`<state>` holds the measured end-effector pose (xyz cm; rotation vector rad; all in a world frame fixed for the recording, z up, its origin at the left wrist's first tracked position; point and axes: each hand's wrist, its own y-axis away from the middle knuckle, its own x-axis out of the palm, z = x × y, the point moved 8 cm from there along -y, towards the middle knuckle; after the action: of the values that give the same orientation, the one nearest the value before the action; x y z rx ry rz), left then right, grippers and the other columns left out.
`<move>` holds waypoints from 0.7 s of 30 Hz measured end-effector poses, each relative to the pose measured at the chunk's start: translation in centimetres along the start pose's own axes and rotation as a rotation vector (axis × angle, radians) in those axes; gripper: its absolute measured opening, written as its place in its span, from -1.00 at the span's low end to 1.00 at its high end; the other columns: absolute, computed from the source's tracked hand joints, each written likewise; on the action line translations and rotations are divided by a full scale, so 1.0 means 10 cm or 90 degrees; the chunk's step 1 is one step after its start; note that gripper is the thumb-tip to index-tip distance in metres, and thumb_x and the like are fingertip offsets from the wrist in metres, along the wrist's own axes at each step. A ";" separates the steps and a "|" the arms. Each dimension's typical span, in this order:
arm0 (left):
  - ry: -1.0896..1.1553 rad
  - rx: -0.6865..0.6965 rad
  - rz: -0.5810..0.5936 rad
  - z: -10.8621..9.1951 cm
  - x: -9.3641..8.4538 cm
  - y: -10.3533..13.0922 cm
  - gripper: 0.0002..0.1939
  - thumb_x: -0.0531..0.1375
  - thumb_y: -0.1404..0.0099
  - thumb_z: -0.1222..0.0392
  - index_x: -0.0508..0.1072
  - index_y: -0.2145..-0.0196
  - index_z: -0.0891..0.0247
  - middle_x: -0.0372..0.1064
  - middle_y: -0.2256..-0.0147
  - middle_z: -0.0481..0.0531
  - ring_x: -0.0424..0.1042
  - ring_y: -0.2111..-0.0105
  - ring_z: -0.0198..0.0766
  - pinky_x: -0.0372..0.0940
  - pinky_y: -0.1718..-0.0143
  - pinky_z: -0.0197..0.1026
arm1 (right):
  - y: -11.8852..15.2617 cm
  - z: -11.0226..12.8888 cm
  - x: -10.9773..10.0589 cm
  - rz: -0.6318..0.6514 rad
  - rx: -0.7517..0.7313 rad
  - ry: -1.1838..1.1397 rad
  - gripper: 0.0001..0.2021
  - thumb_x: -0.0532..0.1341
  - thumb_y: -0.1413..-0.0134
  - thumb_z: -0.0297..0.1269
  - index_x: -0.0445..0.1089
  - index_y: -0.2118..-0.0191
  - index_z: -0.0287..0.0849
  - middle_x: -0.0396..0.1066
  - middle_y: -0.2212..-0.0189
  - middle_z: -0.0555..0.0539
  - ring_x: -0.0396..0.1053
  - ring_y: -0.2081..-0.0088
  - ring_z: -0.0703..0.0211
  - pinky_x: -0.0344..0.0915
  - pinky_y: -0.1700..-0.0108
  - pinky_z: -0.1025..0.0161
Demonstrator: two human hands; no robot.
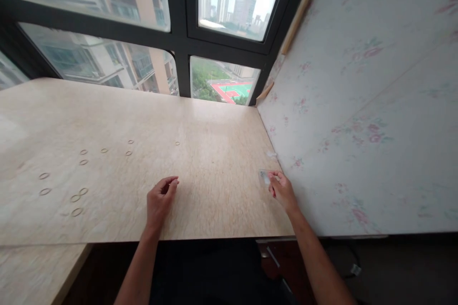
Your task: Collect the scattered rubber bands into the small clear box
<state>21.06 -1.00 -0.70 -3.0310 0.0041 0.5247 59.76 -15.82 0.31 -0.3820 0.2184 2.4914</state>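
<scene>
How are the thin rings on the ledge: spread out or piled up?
Spread out: the rings lie flat over the ledge, most with clear gaps between them, and no pile shows.

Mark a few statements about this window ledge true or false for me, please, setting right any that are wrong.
1. Most of the thin rings lie to the left of the left hand. True.
2. The rings are piled in one stack. False: they are scattered over the ledge.
3. The right hand is beside the floral wallpaper. True.
4. The small clear plastic item is at the left hand. False: it is at the right hand's fingers.
5. A sports court shows through the window. True.
</scene>
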 end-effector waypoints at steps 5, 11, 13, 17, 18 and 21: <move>-0.022 0.001 -0.003 0.00 -0.01 -0.01 -0.62 0.17 -0.14 -0.07 0.52 0.22 0.25 0.52 0.28 0.10 0.49 0.32 -0.14 0.38 0.25 -0.13 | -0.07 -0.01 -0.44 -0.120 -0.003 0.184 -0.66 0.07 -0.07 0.02 0.29 0.26 -0.18 0.17 0.79 0.14 0.12 0.73 0.28 0.00 0.64 0.36; -0.034 0.000 -0.007 0.01 0.00 0.00 -0.63 0.18 -0.14 -0.07 0.52 0.22 0.25 0.52 0.28 0.09 0.49 0.32 -0.13 0.39 0.25 -0.13 | -0.16 -0.01 -0.46 -0.104 0.011 0.290 -0.67 0.03 -0.08 -0.05 0.36 0.26 -0.19 0.24 0.76 0.09 0.19 0.70 0.24 0.05 0.60 0.34; -0.036 -0.004 -0.006 0.01 0.00 0.00 -0.63 0.18 -0.14 -0.07 0.52 0.22 0.25 0.52 0.27 0.10 0.49 0.31 -0.13 0.39 0.24 -0.13 | -0.17 -0.03 -0.44 -0.097 0.014 0.312 -0.68 0.03 -0.07 -0.08 0.38 0.25 -0.20 0.25 0.76 0.09 0.21 0.69 0.23 0.04 0.59 0.33; -0.043 -0.007 -0.005 0.00 0.00 0.00 -0.64 0.18 -0.15 -0.06 0.52 0.23 0.24 0.52 0.28 0.09 0.49 0.31 -0.14 0.38 0.24 -0.14 | -0.15 -0.02 -0.45 -0.101 0.009 0.334 -0.66 0.02 -0.07 -0.10 0.39 0.23 -0.22 0.25 0.76 0.08 0.21 0.69 0.22 0.05 0.59 0.32; -0.044 -0.007 -0.005 0.00 0.00 0.00 -0.65 0.18 -0.15 -0.06 0.52 0.23 0.24 0.52 0.29 0.08 0.49 0.32 -0.14 0.38 0.24 -0.14 | -0.13 0.00 -0.46 -0.106 0.004 0.331 -0.67 0.02 -0.07 -0.10 0.39 0.23 -0.22 0.25 0.76 0.08 0.21 0.70 0.22 0.05 0.59 0.32; -0.041 -0.003 -0.009 0.01 0.00 -0.01 -0.68 0.18 -0.15 -0.04 0.52 0.24 0.22 0.52 0.30 0.07 0.49 0.32 -0.14 0.38 0.24 -0.14 | -0.03 0.08 -0.45 -0.113 -0.021 0.302 -0.67 0.05 -0.09 -0.07 0.40 0.23 -0.21 0.23 0.77 0.08 0.18 0.70 0.23 0.04 0.60 0.32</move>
<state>21.05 -0.86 -0.79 -3.0140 -0.0208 0.6225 63.25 -17.77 2.50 -0.9629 0.3165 2.1996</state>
